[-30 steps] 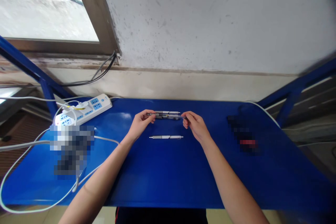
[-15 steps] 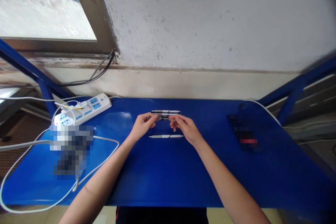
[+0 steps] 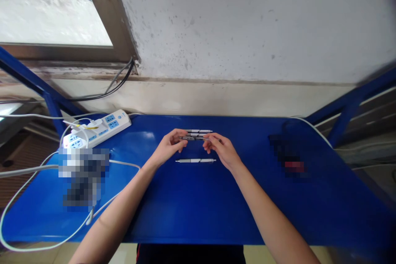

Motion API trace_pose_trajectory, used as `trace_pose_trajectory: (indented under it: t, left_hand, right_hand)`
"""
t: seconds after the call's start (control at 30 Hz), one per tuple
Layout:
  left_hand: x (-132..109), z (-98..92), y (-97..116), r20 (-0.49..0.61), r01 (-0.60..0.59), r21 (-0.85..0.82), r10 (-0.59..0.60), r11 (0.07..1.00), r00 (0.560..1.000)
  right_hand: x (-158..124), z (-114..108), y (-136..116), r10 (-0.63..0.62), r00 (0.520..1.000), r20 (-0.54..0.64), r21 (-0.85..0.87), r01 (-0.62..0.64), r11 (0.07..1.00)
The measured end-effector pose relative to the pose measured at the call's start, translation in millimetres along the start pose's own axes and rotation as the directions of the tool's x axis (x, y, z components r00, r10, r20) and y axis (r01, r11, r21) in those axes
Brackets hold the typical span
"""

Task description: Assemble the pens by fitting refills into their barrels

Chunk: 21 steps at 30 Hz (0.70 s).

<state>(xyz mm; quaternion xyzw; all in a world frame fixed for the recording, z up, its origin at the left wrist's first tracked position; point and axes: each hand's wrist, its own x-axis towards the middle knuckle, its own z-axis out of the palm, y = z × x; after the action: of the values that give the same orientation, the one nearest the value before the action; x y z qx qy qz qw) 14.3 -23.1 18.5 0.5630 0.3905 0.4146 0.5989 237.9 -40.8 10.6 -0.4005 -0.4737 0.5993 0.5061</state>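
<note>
Between my hands a dark grey pen (image 3: 194, 138) lies level, left to right. My right hand (image 3: 220, 147) pinches its right end between thumb and fingers. My left hand (image 3: 171, 144) is at its left end, with thumb and forefinger parted around the tip. Just behind it are white-and-grey pens, the farthest one (image 3: 199, 131) parallel to the table's back edge; the one nearer is partly hidden by the dark pen and my fingers. Closer to me, a white-and-grey pen (image 3: 196, 160) rests by itself on the blue table (image 3: 198, 202).
A white power strip (image 3: 102, 130) with plugs and looping white cables sits at the left. Below it is a blurred dark object (image 3: 82, 185). Another blurred black and red object (image 3: 287, 159) lies at the right. Behind the table stands a wall (image 3: 216, 99).
My left thumb and forefinger have parted at the dark pen's left end. My right hand has shifted slightly right. The lone nearer pen has not moved.
</note>
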Motion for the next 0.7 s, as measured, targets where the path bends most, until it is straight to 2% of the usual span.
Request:
trace_pose_trajectory:
  t: [0.1, 0.2, 0.33, 0.5, 0.6, 0.7]
  left_hand:
    - [-0.2, 1.1, 1.2, -0.04, 0.023, -0.036, -0.025, 0.999, 0.999]
    - [-0.1, 2.0, 0.5, 0.0, 0.089, 0.029, -0.089, 0.996, 0.996]
    - [-0.8, 2.6, 0.5, 0.041, 0.018, -0.039, -0.016, 0.999, 0.999]
    - [-1.4, 3.1, 3.2, 0.078, 0.059, 0.06, -0.064, 0.996, 0.995]
    - [-1.7, 4.0, 4.5, 0.082, 0.029, 0.032, -0.032, 0.999, 0.996]
    - [-1.8, 4.6, 4.4, 0.076, 0.068, 0.049, -0.072, 0.996, 0.994]
  right_hand:
    - [-0.4, -1.5, -1.0, -0.02, 1.0, -0.002, -0.001, 0.02, 1.0]
    - [-0.8, -2.7, -0.9, -0.029, 1.0, 0.005, -0.006, 0.029, 1.0]
    - [-0.5, -4.0, 0.3, -0.034, 0.999, 0.009, -0.005, 0.034, 0.999]
    - [0.3, -4.5, 1.1, -0.023, 0.999, 0.023, -0.019, 0.023, 1.0]
    - [0.2, -4.3, 0.9, -0.02, 1.0, 0.018, -0.024, 0.021, 1.0]
    - [-0.1, -3.9, 0.6, -0.015, 1.0, 0.014, -0.02, 0.015, 1.0]
